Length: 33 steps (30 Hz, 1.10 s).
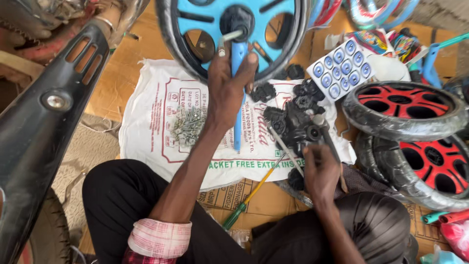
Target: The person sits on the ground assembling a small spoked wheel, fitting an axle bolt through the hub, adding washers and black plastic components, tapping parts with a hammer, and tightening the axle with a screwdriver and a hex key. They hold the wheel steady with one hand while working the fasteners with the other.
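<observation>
Person w/ bare forearms, pink-white checked shirt sleeve (159, 238) rolled up above the elbow, black trousers (122, 195) on both legs.

A printed sack, a blister card and flattened cartons on a workshop floor.

A white woven sack (161, 102) with red-framed and green lettering lies spread flat in the middle of the scene, its near edge just in front of the seated person's knees. At far right, a white blister card (341, 69) of round blue stickers, set in rows, rests tilted against the sack's far right corner. Brown cardboard (122, 73), flattened, lies under the sack, with dark printing showing on a near piece (229, 195). At the near right corner sits a pink plastic packet (457, 237), partly cut off.
</observation>
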### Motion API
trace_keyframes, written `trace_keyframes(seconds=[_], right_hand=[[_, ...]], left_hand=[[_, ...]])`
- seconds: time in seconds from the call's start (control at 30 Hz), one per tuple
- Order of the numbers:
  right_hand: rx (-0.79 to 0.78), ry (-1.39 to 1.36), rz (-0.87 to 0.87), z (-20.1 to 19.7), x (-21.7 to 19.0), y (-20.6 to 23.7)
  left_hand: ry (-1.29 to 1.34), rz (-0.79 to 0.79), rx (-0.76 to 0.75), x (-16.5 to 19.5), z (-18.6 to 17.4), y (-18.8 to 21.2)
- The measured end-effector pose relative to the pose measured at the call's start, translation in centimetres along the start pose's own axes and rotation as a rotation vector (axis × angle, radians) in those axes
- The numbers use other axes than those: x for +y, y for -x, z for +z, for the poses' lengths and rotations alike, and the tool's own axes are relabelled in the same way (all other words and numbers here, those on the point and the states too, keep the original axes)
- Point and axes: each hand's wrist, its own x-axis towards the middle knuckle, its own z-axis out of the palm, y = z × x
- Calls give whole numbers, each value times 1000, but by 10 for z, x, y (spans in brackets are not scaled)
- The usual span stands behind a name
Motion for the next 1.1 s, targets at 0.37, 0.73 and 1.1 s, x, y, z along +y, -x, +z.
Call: trace_keyframes(seconds=[0.37,0.73,1.1], right_hand=[[-261,-25,-210,51,-23,7],[-364,-195,-204,192,-54,-6],[-330,-212,-466,210,-70,-46]], left_hand=[[-440,175,-146,32,-24,-31],[-682,114,-104,26,-46,-32],[-823,110,-88,21,-61,-30]])
